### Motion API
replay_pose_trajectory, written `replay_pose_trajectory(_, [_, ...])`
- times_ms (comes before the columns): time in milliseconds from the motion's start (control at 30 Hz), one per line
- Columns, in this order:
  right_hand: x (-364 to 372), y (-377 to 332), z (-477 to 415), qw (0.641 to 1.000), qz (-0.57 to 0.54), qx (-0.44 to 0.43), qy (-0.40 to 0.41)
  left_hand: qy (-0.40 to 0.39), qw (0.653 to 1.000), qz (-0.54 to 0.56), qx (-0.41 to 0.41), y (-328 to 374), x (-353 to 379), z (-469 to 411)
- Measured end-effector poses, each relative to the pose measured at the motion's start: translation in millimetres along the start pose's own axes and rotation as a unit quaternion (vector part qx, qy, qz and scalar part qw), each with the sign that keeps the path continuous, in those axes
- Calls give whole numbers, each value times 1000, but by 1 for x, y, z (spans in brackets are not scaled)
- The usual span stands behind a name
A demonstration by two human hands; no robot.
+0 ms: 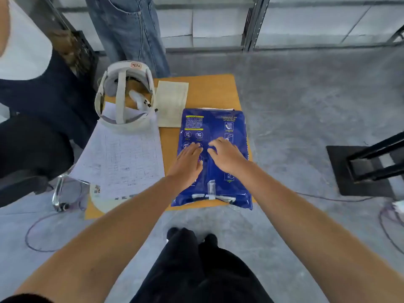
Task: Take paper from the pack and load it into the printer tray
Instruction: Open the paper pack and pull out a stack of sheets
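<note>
Paper pack (215,158), blue and sealed with tape, lies flat on the small wooden table (209,90). Left hand (188,165) and right hand (225,156) rest on its top, both flat with fingers spread, gripping nothing.

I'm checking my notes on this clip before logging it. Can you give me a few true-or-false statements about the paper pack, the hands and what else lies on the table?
1. Both hands rest on the blue paper pack. True: left hand, right hand.
2. The pack lies on the floor. False: it lies on the orange table.
3. A white headset sits at the table's far left. True.
4. The left hand holds a loose sheet. False: it lies flat on the pack, holding nothing.
5. A printed sheet lies left of the pack. True.
</note>
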State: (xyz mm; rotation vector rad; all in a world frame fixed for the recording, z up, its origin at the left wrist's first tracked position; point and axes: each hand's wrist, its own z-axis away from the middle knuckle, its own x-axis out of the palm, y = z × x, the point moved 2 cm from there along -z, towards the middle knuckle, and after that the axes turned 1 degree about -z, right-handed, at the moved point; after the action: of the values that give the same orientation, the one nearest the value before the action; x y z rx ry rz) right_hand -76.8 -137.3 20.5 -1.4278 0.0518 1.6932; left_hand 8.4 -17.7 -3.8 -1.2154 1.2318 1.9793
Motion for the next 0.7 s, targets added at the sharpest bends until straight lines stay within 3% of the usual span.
replay_pose_trajectory(100, [12, 7, 1, 997, 0, 28, -78, -16, 1000, 6, -19, -8, 9, 7])
replay_pose_trajectory(400, [35, 11, 36, 993, 65, -6, -101, -4, 1000, 8, 7, -10, 25, 23])
replay_pose_trajectory(567, [40, 7, 55, 985, 160, -44, -53, -10, 999, 36, -20, -6, 34, 37])
replay_pose_trajectory(700, [41, 3, 57, 982, 175, -72, -23, -24, 998, 48, -26, 0, 36, 49])
